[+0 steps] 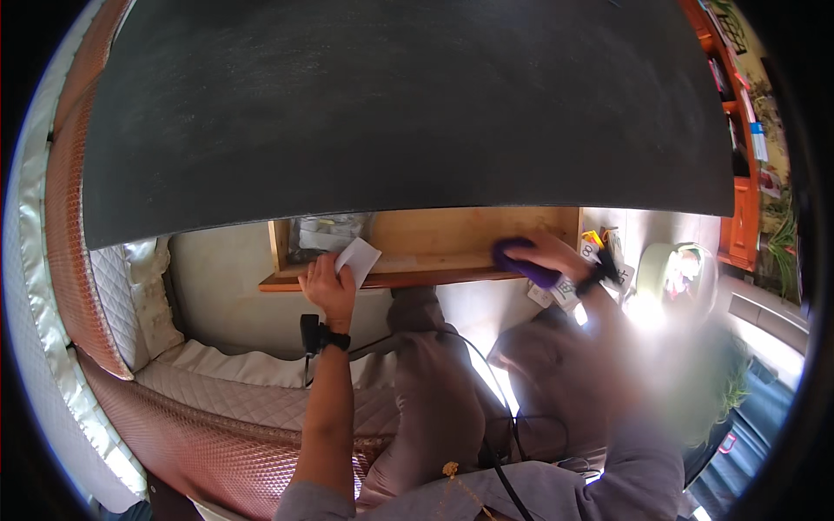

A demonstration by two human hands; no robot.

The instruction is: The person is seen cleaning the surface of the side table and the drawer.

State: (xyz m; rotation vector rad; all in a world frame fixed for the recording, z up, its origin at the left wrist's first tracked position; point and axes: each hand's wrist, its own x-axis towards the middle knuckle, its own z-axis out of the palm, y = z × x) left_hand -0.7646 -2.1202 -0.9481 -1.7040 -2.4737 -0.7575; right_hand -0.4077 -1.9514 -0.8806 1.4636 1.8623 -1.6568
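Note:
A wooden drawer (443, 234) stands pulled out from under a dark tabletop (417, 111). Over the left part of its front edge, my left hand (329, 286) pinches a folded piece of white paper or card (362, 259). My right hand (547, 254) presses a purple cloth (526, 264) against the drawer's front right corner. Inside at the left lies a clear plastic bag (329, 233) with pale items in it, partly covered by the tabletop. The drawer's rear is hidden beneath the tabletop.
Below the right corner are several printed cards (563, 296). Farther right stands a pale green rounded object (674, 273) in glare. A black cable (482, 358) crosses my legs. A quilted sofa seat (260, 397) is at the left; a wooden shelf (736, 215) is at the right.

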